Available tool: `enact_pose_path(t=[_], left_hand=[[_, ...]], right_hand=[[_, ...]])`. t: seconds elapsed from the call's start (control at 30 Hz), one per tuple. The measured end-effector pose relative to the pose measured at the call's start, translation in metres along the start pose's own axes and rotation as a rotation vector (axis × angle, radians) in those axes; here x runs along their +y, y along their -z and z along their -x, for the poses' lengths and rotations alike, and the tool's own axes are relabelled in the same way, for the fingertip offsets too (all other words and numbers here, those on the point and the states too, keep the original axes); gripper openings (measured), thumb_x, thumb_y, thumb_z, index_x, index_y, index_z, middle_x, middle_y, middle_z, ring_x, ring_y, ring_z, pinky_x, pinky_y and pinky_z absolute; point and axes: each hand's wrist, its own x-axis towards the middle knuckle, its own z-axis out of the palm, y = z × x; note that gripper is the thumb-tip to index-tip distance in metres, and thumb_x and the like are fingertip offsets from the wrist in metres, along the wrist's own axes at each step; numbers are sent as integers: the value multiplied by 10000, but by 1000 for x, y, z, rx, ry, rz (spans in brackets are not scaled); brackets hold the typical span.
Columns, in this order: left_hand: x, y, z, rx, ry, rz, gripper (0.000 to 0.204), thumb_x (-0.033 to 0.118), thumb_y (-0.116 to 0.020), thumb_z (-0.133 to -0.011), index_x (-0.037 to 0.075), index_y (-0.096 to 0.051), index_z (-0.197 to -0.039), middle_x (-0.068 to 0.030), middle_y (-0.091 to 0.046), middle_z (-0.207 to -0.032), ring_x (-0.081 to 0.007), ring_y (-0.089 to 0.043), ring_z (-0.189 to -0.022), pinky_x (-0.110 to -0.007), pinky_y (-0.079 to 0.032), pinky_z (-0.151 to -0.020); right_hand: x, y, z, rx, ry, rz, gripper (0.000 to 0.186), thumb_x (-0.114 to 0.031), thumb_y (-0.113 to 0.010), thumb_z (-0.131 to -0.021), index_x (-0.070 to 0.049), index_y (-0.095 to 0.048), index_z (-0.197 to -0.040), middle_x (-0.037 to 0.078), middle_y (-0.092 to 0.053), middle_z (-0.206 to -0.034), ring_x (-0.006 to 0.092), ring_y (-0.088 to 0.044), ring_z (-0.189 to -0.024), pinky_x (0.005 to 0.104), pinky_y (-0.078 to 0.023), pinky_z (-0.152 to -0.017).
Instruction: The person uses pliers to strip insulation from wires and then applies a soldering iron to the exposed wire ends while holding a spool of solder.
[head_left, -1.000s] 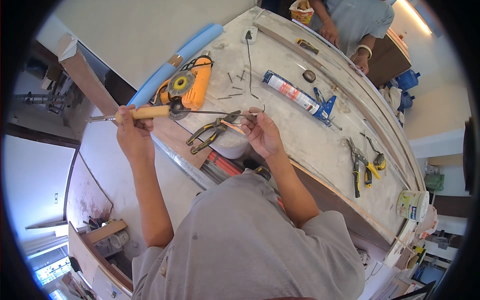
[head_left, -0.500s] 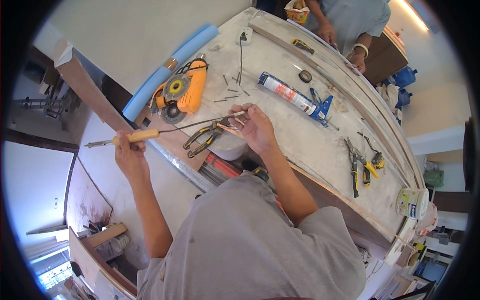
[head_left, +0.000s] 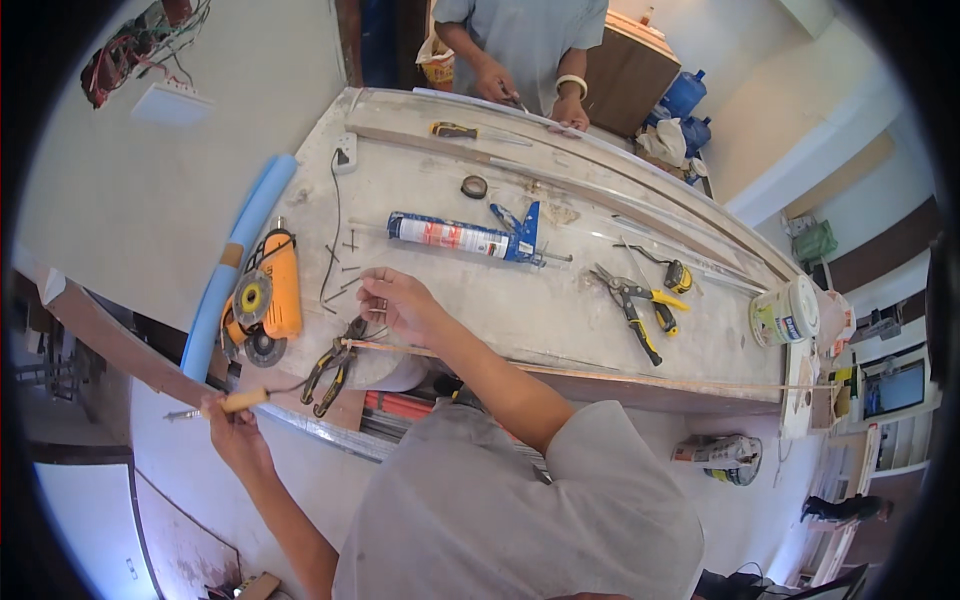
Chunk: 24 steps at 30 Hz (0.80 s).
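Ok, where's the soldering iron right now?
The soldering iron is at the left of the head view, gripped in the left hand, below the orange power tool and left of the black-and-yellow pliers.

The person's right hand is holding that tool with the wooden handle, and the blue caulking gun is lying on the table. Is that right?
Not quite: the head view shows the left hand, not the right hand, holding the tool with the wooden handle. The blue caulking gun is indeed lying on the table.
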Motion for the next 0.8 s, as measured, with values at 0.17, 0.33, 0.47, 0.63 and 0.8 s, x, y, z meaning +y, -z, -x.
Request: enact_pose_path(t=[0.17, 0.33, 0.47, 0.63, 0.8], left_hand=[[7, -65, 5, 21, 91, 106, 345, 295, -589, -936, 19, -535, -1136, -25, -561, -929, -85, -508, -728, -195, -415, -648], [-5, -164, 33, -214, 89, -55, 264, 314, -575, -937, 62, -584, -1013, -5, -595, -772, -75, -564, -638, -214, -466, -579], [-18, -195, 38, -173, 101, -163, 342, 373, -675, -870, 47, -587, -814, 7, -527, -608, -64, -486, -505, -192, -393, -482], [-46, -213, 47, -189, 169, -80, 310, 325, -699, -859, 25, -620, -845, 13, -546, -634, -38, -478, -519, -191, -366, -462], [-78, -218, 56, -439, 225, 199, 303, 256, -644, -902, -10, -633, -1047, -28, -591, -831, -80, -558, -757, -223, -459, -657]], right_hand=[[17, -30, 36, -376, 62, 624, 118, -129, -568, -910, -36, -573, -983, 74, -624, -851, 162, -612, -718, 301, -509, -673], [41, -46, 46, -242, 403, 1194, 212, -130, -557, -901, -28, -556, -1087, 60, -614, -938, 137, -592, -823, 307, -493, -755], [-14, -56, 44, -85, 423, 495, 596, -34, -566, -904, -27, -289, -1433, 54, -591, -848, 112, -560, -765, 262, -489, -669], [-13, -39, 32, -30, 403, 203, 378, -82, -620, -895, 23, -505, -1240, 110, -632, -931, 134, -595, -715, 260, -506, -643], [-22, -14, 27, -122, 436, -26, 339, -165, -586, -931, 12, -517, -1212, 113, -642, -1013, 153, -630, -790, 283, -528, -682]])
